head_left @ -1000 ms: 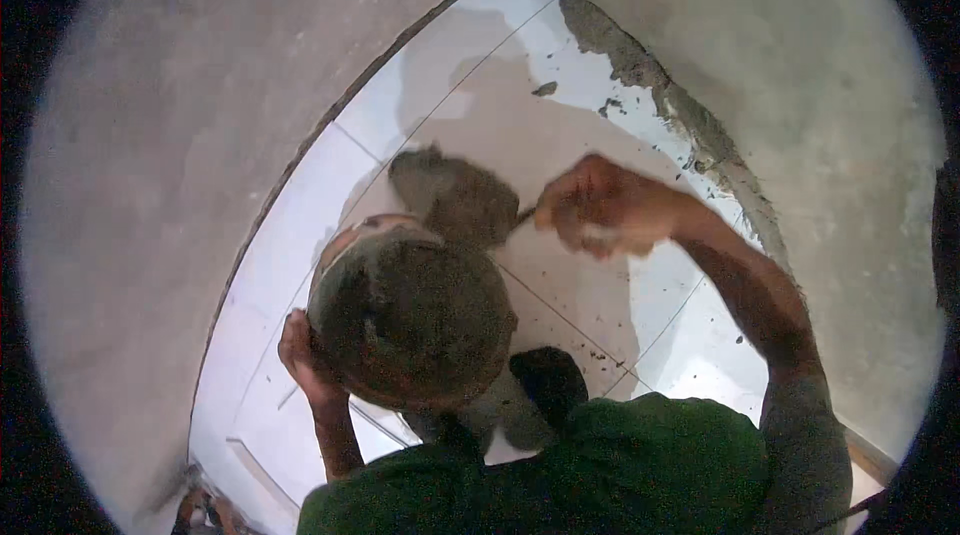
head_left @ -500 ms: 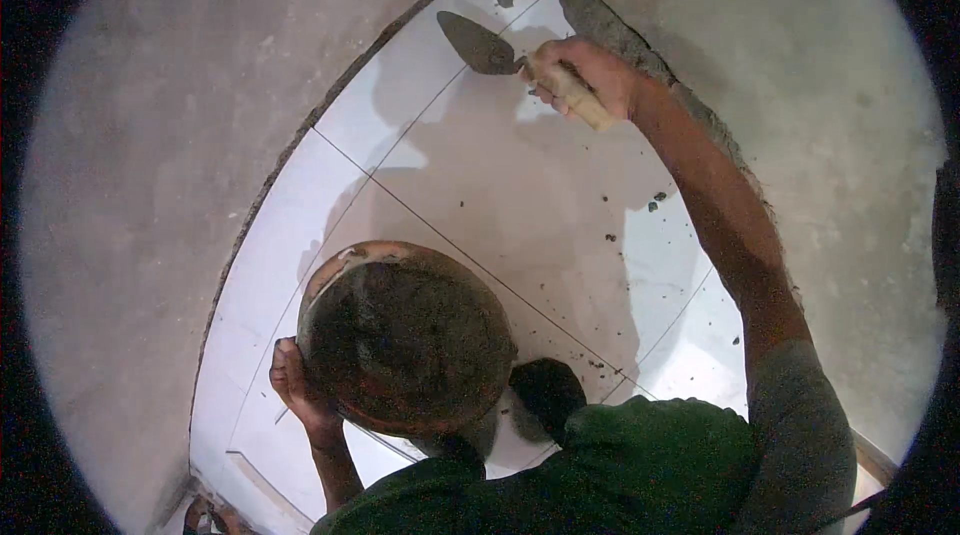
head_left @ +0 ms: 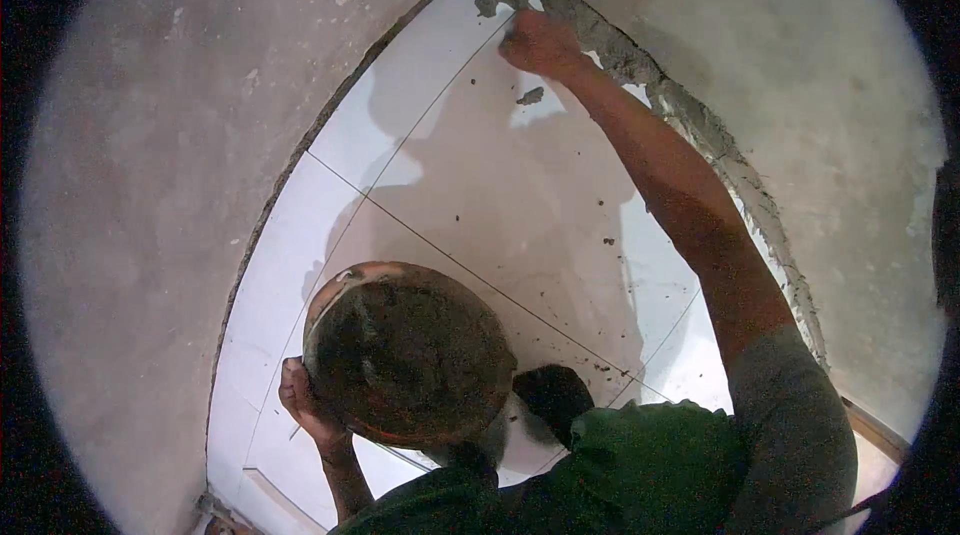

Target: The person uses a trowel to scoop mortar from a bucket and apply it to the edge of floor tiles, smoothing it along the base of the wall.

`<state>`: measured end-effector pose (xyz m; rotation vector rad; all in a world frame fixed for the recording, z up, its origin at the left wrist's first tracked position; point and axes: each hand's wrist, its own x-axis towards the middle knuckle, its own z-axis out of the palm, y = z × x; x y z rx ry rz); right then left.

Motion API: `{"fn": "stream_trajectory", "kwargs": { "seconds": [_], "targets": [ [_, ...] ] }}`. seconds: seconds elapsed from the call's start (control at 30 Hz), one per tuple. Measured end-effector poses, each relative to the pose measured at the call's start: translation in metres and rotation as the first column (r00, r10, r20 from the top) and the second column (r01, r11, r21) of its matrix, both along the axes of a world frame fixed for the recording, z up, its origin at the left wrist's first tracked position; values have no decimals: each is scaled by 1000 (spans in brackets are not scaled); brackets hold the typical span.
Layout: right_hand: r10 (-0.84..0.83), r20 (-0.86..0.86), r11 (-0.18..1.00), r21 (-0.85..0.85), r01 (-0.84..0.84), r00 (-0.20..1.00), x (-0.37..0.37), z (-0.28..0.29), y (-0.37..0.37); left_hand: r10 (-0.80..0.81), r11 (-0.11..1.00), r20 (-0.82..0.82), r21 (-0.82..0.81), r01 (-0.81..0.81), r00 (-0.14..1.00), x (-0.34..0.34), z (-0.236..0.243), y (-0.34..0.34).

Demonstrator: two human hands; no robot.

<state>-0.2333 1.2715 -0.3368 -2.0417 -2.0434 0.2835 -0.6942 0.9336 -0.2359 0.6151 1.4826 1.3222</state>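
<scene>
My left hand grips the left rim of a round, shallow pan, its wall reddish brown. Dark grey wet mortar fills the pan, which I hold low in front of my body. Far off, close to the corner, my right hand is closed around the trowel. The hand hides nearly all of the trowel. A rough band of grey mortar runs along the foot of the right wall, just beyond that hand. On the floor below the hand lies a small mortar lump.
Plaster walls rise at the left and right, meeting in the far corner. White floor tiles with thin dark joints lie between them, under my shadow. Mortar crumbs are scattered on the tiles. A thin pale strip lies at lower left.
My right hand has moved up and left toward the corner, and the trowel blade has gone out of sight. A mortar lump now shows on the tile. The pan has dropped slightly in the view.
</scene>
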Motion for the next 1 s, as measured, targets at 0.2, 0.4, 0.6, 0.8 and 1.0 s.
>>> {"fn": "stream_trajectory", "kwargs": {
  "seconds": [0.2,0.4,0.6,0.8,1.0],
  "targets": [
    [50,98,764,638,-102,994,-1,12,31,-75,997,-99,24,78,992,-9,-5,-3],
    [-114,-395,981,-191,39,911,65,16,11,-63,997,-84,42,66,995,-13,-11,-9],
    [422,547,812,126,-570,723,103,27,-20,78,996,-94,44,-75,993,-4,-12,-9],
    [86,-127,987,144,-68,988,85,52,-63,6,999,-82,42,-2,997,-15,-15,-15],
    [-6,127,1000,30,2,992,21,41,-10,5,999,-141,36,0,990,0,-4,-3]
  ]
}}
